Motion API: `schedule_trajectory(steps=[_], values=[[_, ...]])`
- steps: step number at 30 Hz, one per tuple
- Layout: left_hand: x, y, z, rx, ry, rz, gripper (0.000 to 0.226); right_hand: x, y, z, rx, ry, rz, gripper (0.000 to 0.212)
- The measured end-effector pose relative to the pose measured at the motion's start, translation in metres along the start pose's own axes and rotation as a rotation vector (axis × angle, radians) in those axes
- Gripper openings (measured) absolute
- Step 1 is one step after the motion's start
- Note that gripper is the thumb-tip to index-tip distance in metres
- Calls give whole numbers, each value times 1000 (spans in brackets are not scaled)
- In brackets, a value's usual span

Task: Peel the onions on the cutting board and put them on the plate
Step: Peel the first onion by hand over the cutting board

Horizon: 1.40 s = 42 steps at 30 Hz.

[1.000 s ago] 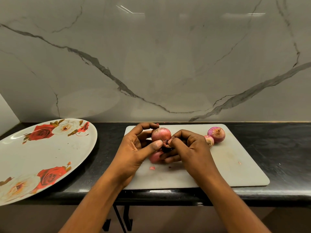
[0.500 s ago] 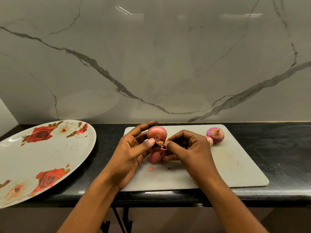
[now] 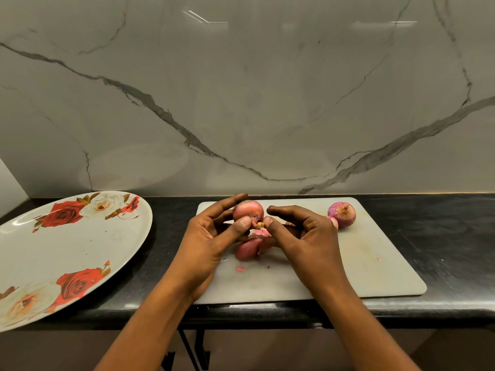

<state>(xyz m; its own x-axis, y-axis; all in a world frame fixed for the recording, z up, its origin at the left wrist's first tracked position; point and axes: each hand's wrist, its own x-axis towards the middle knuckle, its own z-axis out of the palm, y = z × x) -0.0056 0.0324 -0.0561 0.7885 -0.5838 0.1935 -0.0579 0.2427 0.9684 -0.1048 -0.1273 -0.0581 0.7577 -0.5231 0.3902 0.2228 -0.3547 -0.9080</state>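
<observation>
My left hand (image 3: 211,236) grips a red onion (image 3: 247,211) above the grey cutting board (image 3: 375,263), thumb by its root end. My right hand (image 3: 302,234) pinches the papery skin at that root end with thumb and forefinger. Below the held onion lies another onion (image 3: 247,251) with a loose flap of pink skin (image 3: 258,233) over it. A third onion (image 3: 342,213) sits at the board's far right, with a small one mostly hidden behind my right hand. The rose-patterned plate (image 3: 53,250) lies to the left, holding no onions.
The board lies on a black counter (image 3: 442,228) against a marble wall. Small skin scraps (image 3: 240,269) lie on the board. The plate overhangs the counter's front edge.
Both hands lifted the onion slightly and turned its root end toward me. My right forefinger has straightened while the thumb stays at the root, and a flap of skin has come loose beneath.
</observation>
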Motion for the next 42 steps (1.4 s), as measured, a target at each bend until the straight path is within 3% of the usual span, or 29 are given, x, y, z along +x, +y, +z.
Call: schedule_trajectory(steps=[4, 16, 21, 31, 38, 42], values=[[1, -1, 0, 1, 29, 0, 51, -1, 2, 1, -49, -1, -26, 15], [0, -2, -4, 4, 37, -7, 50, -4, -2, 1, -89, -30, -164, 24], [0, -2, -4, 3, 39, -15, 51, -5, 0, 3, -191, -34, -201, 17], [-1, 0, -4, -101, -28, -56, 45, -2, 2, 3, -87, -59, -76, 14], [1, 2, -6, -140, -30, -88, 40, 0, 7, 2, 11, 55, 15, 5], [2, 0, -7, -137, -13, -93, 38, -1, 8, 0, -41, 70, -8, 11]])
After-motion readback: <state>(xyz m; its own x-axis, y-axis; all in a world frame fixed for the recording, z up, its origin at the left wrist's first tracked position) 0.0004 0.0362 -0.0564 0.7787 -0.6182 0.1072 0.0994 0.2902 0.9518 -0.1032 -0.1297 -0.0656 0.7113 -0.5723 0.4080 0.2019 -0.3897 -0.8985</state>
